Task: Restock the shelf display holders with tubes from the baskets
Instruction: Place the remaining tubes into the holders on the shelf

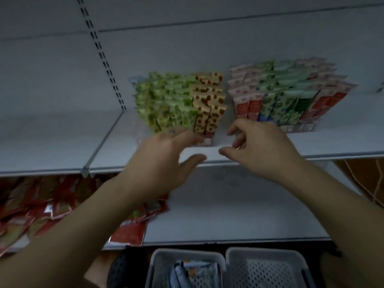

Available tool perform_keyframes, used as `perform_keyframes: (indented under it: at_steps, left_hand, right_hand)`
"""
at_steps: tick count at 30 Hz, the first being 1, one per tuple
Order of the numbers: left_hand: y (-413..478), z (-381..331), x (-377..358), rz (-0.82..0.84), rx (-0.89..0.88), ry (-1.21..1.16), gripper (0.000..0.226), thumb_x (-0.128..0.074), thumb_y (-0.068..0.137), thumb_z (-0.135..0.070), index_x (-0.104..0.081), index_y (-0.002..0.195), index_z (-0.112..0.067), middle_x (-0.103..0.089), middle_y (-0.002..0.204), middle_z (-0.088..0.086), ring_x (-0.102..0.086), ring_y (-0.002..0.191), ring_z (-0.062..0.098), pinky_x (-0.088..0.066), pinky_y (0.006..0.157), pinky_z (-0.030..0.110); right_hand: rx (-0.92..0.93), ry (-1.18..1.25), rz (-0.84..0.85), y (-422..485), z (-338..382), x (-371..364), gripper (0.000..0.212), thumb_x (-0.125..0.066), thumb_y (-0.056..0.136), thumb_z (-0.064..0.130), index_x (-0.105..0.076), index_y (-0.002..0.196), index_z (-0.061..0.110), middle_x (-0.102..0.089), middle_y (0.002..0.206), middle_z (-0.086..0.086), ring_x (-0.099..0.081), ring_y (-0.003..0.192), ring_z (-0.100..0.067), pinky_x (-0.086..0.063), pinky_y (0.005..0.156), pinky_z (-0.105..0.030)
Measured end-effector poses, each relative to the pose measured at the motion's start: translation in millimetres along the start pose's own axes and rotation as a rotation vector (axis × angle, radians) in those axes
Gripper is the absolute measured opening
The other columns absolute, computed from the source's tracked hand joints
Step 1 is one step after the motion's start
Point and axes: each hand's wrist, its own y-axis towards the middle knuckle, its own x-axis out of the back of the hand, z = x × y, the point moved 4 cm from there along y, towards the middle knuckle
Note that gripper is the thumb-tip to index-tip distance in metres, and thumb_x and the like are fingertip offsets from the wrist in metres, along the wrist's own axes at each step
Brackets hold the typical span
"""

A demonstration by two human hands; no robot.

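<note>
Two display holders stand on the upper shelf (342, 146). The left holder (178, 100) is packed with green tubes and a column of tan tubes with red print. The right holder (291, 90) carries pink, green and red tubes. My left hand (166, 156) reaches to the front foot of the left holder, fingers extended, thumb under the shelf edge. My right hand (257, 146) hovers over the shelf edge between the holders, fingers loosely curled, holding nothing that I can see. Below, the left white basket (187, 269) holds a few pale blue tubes; the right basket (266, 269) looks bare.
Red snack packets (41, 206) are piled on the lower shelf at the left. The lower shelf surface (239, 215) runs white to the right. A slotted upright (101, 53) runs up the back panel. Cords (365, 181) hang at the far right.
</note>
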Motion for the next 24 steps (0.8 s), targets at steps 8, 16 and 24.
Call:
perform_keyframes:
  at_steps: [8, 16, 24]
  left_hand:
    - [-113.8, -3.6, -91.4, 0.758, 0.189, 0.137, 0.039, -0.05, 0.094, -0.046, -0.051, 0.126, -0.025, -0.056, 0.126, -0.004, -0.057, 0.109, 0.02, -0.048, 0.084, 0.033]
    - [-261.4, 16.3, -202.6, 1.186, 0.694, -0.078, 0.041, -0.06, 0.088, -0.041, -0.057, 0.121, -0.016, -0.056, 0.127, 0.008, -0.053, 0.116, 0.026, -0.045, 0.093, 0.034]
    - [-304.5, 10.5, -255.4, 1.251, 0.837, -0.24, 0.033, -0.057, 0.09, -0.039, -0.058, 0.106, -0.01, -0.061, 0.101, 0.008, -0.058, 0.095, 0.024, -0.047, 0.082, 0.032]
  right_hand:
    - [0.126, -0.202, 0.563, -78.2, 10.9, -104.6, 0.036, -0.06, 0.087, 0.049, -0.061, 0.111, 0.022, -0.064, 0.103, 0.0, -0.058, 0.095, -0.021, -0.046, 0.074, -0.029]
    - [0.003, -0.162, 1.058, -140.1, -13.3, -246.1, 0.034, -0.062, 0.087, 0.035, -0.068, 0.102, 0.005, -0.058, 0.079, -0.01, -0.054, 0.067, -0.023, -0.044, 0.057, -0.031]
    - [-0.152, -0.049, 1.243, -208.9, -35.2, -340.0, 0.017, -0.052, 0.094, 0.024, -0.059, 0.092, 0.008, -0.053, 0.083, -0.011, -0.048, 0.065, -0.022, -0.041, 0.062, -0.033]
